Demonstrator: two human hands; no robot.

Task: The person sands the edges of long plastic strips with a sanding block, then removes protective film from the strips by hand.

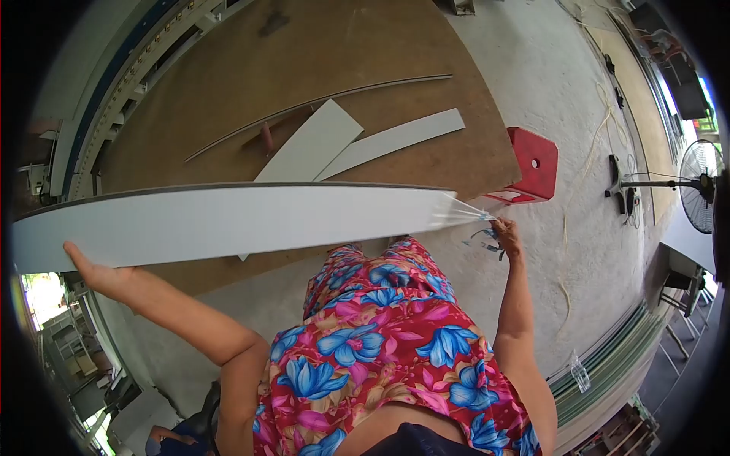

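Note:
A long white panel (251,220) with a dark upper edge stretches across in front of my body. My left hand (103,275) grips its lower edge near the left end, thumb on the near face and fingers hidden behind. Clear plastic film (450,210) covers the panel's right end and gathers to a point there. My right hand (508,237) pinches the gathered tip of the film, pulling it taut; bluish string (487,234) dangles beside the fingers.
On the brown table (380,42) beyond lie a wide white board (315,140), a narrower white strip (403,140), a thin curved strip (342,93) and a reddish handle-like object (267,140). A red stool (536,163) stands at the table's right corner. A fan (698,186) is farther right.

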